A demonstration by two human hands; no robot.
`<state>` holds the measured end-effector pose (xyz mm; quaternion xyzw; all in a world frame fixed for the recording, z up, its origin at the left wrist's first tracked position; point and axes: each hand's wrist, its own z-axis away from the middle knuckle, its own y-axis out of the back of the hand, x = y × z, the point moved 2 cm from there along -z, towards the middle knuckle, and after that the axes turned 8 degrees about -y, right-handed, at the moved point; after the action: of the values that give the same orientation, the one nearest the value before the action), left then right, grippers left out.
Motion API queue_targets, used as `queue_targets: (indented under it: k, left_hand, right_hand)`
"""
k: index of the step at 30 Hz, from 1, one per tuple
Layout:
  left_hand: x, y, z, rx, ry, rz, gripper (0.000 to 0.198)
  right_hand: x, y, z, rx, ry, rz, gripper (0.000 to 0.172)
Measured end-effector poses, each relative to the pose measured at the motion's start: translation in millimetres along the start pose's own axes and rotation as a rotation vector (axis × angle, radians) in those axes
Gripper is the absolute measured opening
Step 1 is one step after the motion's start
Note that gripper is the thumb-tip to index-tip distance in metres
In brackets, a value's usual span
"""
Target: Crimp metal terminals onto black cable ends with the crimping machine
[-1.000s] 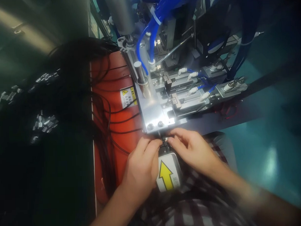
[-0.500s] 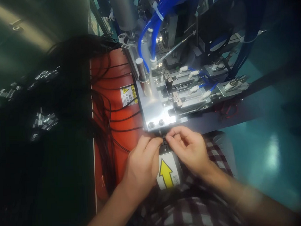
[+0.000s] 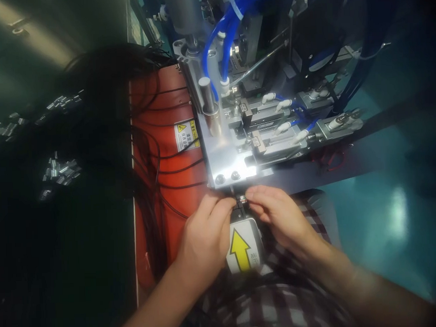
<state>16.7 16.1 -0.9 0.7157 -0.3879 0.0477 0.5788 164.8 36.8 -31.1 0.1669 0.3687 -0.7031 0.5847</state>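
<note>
My left hand (image 3: 206,230) is closed in a pinch at the black feed track in front of the machine's metal plate (image 3: 225,165); what its fingertips hold is hidden. Across from it, my right hand (image 3: 277,209) pinches a small shiny metal connector (image 3: 242,199) between thumb and forefinger. The connector sits just right of the left fingertips, over the dark track (image 3: 237,214). Below both hands is a white label with a yellow arrow (image 3: 240,248). Several black cables (image 3: 181,186) run across the orange-red machine cover (image 3: 176,203) beside my left hand.
Bundles of black cables with shiny metal ends (image 3: 61,171) lie at the left. Air cylinders (image 3: 281,142) with white fittings and blue hoses (image 3: 217,39) stand behind and right of the plate. A yellow warning label (image 3: 186,135) is on the cover.
My right hand has shifted slightly right, its fingers now straighter, and the metal connector shows at its fingertips. My left hand has stayed nearly in place.
</note>
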Motion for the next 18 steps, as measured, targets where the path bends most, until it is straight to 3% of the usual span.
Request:
queue_targets:
  k: [4,8,10,13,18]
  left_hand:
    - [-2.2,-0.1,0.6,-0.033,-0.026,-0.013,0.027]
    - [-3.1,0.1,1.5,-0.107,-0.1,-0.048,0.034]
    - [-2.7,0.8,1.3,-0.129,-0.108,-0.069,0.035]
    - [-1.5,1.3,0.0,-0.161,-0.106,-0.099,0.036]
    - [-0.5,1.3,-2.4,-0.208,-0.1,-0.138,0.037]
  right_hand:
    - [-6.4,1.4,0.0,0.03,0.029,0.075,0.021]
    - [-7.9,7.2,-2.9,-0.131,-0.175,0.014,0.035]
    - [-5.4,12.6,-3.4,-0.14,-0.179,-0.019,0.034]
    - [-0.6,19.1,-1.3,-0.034,0.011,0.072,0.029]
    - [1.4,13.9,4.7,0.052,0.299,0.517,0.033]
